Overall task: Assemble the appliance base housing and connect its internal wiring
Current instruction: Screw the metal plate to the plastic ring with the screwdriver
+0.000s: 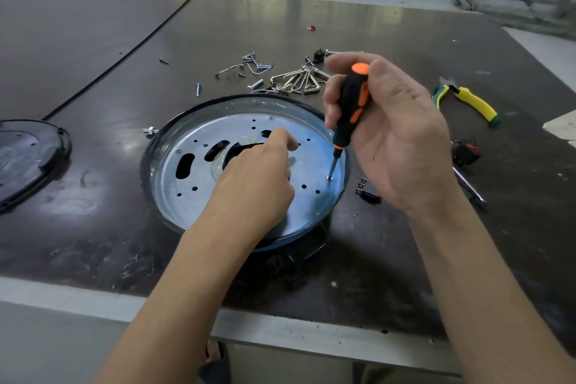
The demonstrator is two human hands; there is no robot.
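Base housing (146, 165) sits open side up mid-counter (93, 212), with the metal plate (199, 196) lying flat inside it. It's round, so no real long axis, and it faces straight up.

My read: the plate is thin stiff sheet, light, and the slot edges are probably sharp. The housing may skate on the counter. Hold it at the rim or press flat on the plate, not through the slots.

Right grip (396, 134) is wrapped around the screwdriver (352, 103), tip on the screw (329, 178) at the plate's 3 o'clock. Driver axis is near vertical, handle leaning toward 1 o'clock.

Left grip (258, 178) is curled at plate centre by the slots. Can't tell if it pinches anything.

Loose hardware (293, 78) at the housing's 12 o'clock.
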